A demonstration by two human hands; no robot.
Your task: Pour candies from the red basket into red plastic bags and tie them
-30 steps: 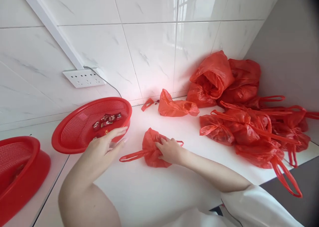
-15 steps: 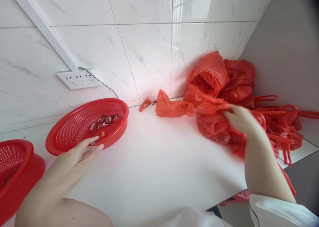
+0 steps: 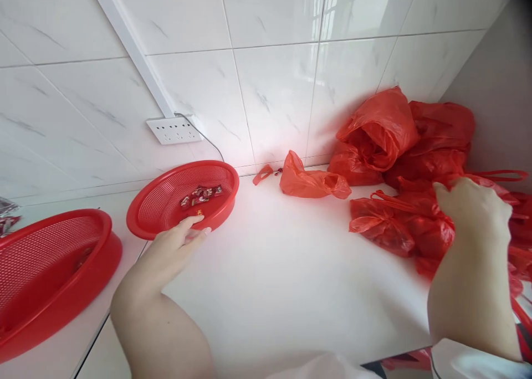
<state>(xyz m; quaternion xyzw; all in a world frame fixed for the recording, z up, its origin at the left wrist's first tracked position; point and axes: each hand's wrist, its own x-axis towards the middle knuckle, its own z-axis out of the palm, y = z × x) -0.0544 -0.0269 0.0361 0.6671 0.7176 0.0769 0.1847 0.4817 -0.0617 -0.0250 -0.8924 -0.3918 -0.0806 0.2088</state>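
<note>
My left hand [image 3: 177, 246] hangs over the left part of the bench [image 3: 291, 290], thumb and fingers slightly parted, pointing toward the back edge, with my left elbow [image 3: 120, 307] sharply bent. My right forearm [image 3: 469, 296] stretches from a white sleeve [image 3: 465, 357] near the front edge; my right hand [image 3: 474, 207] is knuckles-up toward the right end, its curled fingertips hidden from me.

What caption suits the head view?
Right hand at the heap of red bags; left hand beside a red basket holding small wrapped pieces.
</note>
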